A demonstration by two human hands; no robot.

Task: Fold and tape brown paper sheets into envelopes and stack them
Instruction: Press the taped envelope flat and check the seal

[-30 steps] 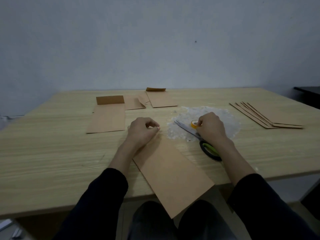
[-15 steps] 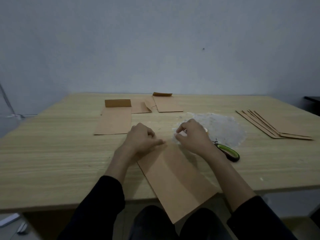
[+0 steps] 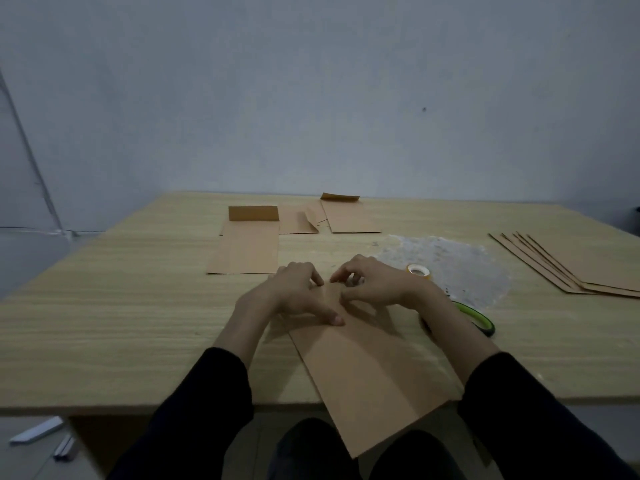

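Note:
A folded brown paper sheet (image 3: 370, 372) lies slanted in front of me, its near end hanging over the table's front edge. My left hand (image 3: 294, 294) holds its far end with curled fingers, the thumb lying flat on the paper. My right hand (image 3: 375, 284) is right beside it, thumb and forefinger pinching at the same far end. Whether a strip of tape is between those fingers is too small to tell. A yellow tape roll (image 3: 418, 271) lies just right of my right hand. Scissors with a green handle (image 3: 477, 319) lie partly hidden behind my right wrist.
A fanned stack of brown sheets (image 3: 585, 268) lies at the right edge. Three folded envelopes (image 3: 247, 249) (image 3: 297, 222) (image 3: 349, 216) lie at the back of the wooden table (image 3: 121, 306). A whitish smeared patch (image 3: 464, 268) covers the tabletop behind the tape roll.
My right hand left the tape roll and scissors and moved left to the sheet's far end, meeting my left hand. The left hand stayed on the paper.

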